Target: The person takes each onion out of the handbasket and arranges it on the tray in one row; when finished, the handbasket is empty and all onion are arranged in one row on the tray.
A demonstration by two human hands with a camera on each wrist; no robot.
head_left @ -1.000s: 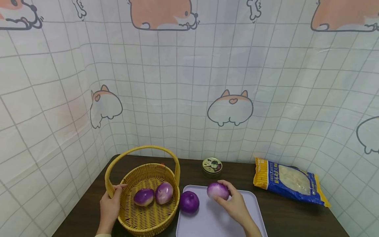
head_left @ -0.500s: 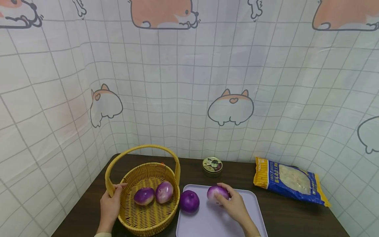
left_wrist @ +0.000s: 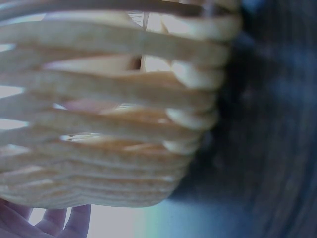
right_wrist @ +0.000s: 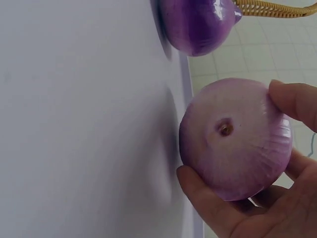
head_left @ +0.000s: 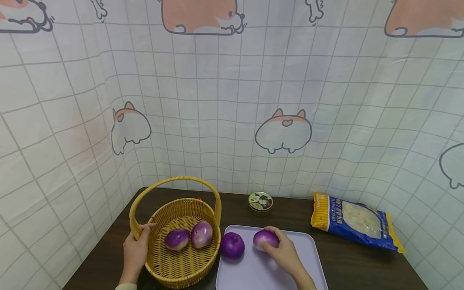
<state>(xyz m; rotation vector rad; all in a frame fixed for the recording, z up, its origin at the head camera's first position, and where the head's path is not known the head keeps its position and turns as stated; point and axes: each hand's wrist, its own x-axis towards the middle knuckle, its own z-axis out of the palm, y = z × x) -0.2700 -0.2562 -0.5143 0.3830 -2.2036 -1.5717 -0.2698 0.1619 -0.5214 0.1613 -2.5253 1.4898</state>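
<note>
My left hand (head_left: 136, 247) grips the rim of a yellow woven basket (head_left: 181, 278) at the foot of its tall handle. Inside the basket lie two purple-and-white onions, one (head_left: 177, 239) left of the other (head_left: 201, 235). Over a pale lilac tray (head_left: 250, 278), my right hand (head_left: 286, 251) holds a purple onion (right_wrist: 233, 144) between thumb and fingers, its pale root end showing in the right wrist view. That onion is very close to the tray surface; whether it touches I cannot tell. A darker purple onion (head_left: 232, 246) sits on the tray's left side, beside the basket.
Behind the tray stands a small round tin (head_left: 260, 202). A blue and yellow bag of pasta (head_left: 357, 221) lies at the right on the dark table (head_left: 348, 262). A white gridded curtain (head_left: 224, 112) with dog drawings hangs around the back and sides.
My right hand has lowered the onion slightly toward the tray. The left hand keeps its grip on the basket, which has not visibly moved.
</note>
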